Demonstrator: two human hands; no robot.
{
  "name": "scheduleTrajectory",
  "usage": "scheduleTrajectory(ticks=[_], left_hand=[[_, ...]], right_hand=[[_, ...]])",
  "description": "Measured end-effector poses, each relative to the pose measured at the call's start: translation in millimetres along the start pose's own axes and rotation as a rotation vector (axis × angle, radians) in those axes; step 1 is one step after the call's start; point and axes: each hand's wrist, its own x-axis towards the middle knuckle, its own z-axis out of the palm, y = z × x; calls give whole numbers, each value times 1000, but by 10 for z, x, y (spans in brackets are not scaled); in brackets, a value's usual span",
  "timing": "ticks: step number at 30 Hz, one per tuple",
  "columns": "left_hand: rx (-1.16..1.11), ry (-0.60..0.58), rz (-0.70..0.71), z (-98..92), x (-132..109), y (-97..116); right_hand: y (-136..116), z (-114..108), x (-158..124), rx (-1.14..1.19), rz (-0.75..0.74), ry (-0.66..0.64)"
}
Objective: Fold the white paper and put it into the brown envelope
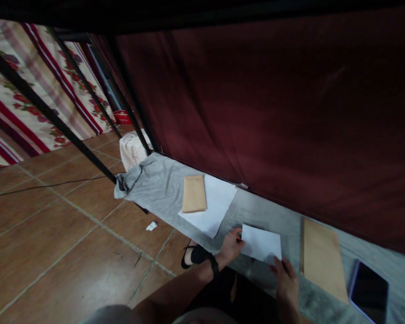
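A folded sheet of white paper (261,243) is held level between my two hands, just above the grey cloth. My left hand (232,245) pinches its left edge. At the lower right corner, my right hand (286,275) grips the paper between thumb and fingers. To the left, a brown envelope (194,193) lies on top of larger white sheets (222,198). Another stack of brown envelopes (324,258) rests to the right of my right hand.
A grey cloth (158,180) covers the narrow bench. A phone (369,290) lies at the far right. Behind hangs a dark red curtain (256,112). Black metal poles (54,117) rise at the left. A white scrap (151,226) lies on the tiled floor (70,234).
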Motion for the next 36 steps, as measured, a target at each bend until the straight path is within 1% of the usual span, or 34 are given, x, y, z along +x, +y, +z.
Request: scheduleTrajectory(ticks=[2, 4, 5, 6, 7, 8, 10, 11, 12, 13, 14, 16, 18, 21, 24, 26, 29, 32, 34, 35, 36], left_hand=[[60, 5, 34, -61, -4, 12], [153, 36, 98, -187, 22, 32], [188, 62, 126, -293, 56, 42], [359, 130, 238, -433, 106, 51], [525, 223, 319, -604, 170, 56], [570, 287, 325, -802, 247, 55], [611, 394, 296, -1242, 416, 28], [644, 464, 258, -1461, 496, 0], [744, 557, 169, -1665, 567, -35], [828, 616, 64, -1843, 624, -78], [883, 633, -17, -1990, 665, -125], [901, 620, -44, -2175, 703, -223], [905, 602, -28, -2233, 702, -310], [903, 612, -11, -2196, 683, -396], [889, 631, -7, -2162, 692, -428], [877, 632, -8, -2172, 713, -430], [863, 627, -15, -2192, 737, -420], [871, 664, -11, -2137, 700, -394], [899, 676, 75, -2038, 625, -365], [918, 648, 152, -1972, 573, -348], [938, 588, 245, -1897, 513, -332]], right_hand=[[13, -49, 53, -81, 53, 16], [12, -78, 74, -176, 83, -13], [7, -85, 78, -213, 81, -37], [1, -90, 80, -244, 75, -54], [-5, -93, 83, -274, 73, -65], [-8, -96, 87, -302, 72, -70], [-4, -103, 103, -352, 70, -82], [3, -107, 113, -370, 67, -87], [13, -111, 124, -383, 63, -90], [24, -113, 133, -392, 59, -94], [34, -114, 141, -401, 57, -101], [48, -111, 146, -414, 58, -103], [48, -103, 137, -420, 59, -97], [36, -96, 114, -415, 42, -77], [38, -98, 108, -379, 33, -72], [55, -96, 122, -284, 46, -63], [90, -86, 161, -75, 99, -18], [101, -85, 196, 60, 142, 15], [84, -95, 207, 75, 130, -5], [69, -100, 208, 66, 116, -25], [50, -104, 207, 45, 103, -42]])
